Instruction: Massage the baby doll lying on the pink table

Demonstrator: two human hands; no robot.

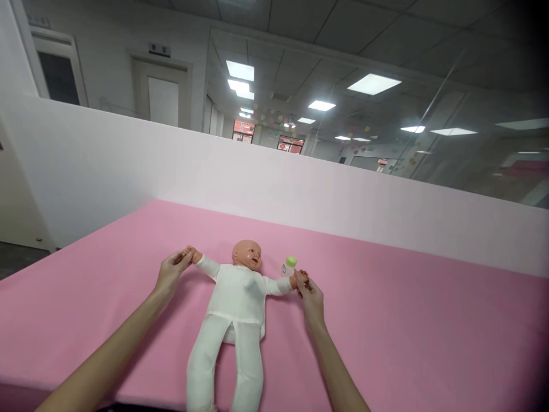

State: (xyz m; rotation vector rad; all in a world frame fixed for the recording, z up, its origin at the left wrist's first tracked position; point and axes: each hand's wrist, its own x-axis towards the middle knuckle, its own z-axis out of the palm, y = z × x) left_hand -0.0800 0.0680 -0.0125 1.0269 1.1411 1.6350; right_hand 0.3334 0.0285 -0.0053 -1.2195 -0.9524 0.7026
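A bald baby doll with a white cloth body lies on its back on a pink padded table, its arms stretched out to both sides. My left hand pinches the doll's hand at the left of the view. On the other side, my right hand holds the doll's other hand between thumb and fingers. Just behind that hand is a small clear bottle with a light green cap, its lower part hidden. The doll's head is turned a little to the right, and its legs reach toward the near edge.
A low white wall runs along the table's far side, with glass above it. Beyond are ceiling lights, windows and a door at the left.
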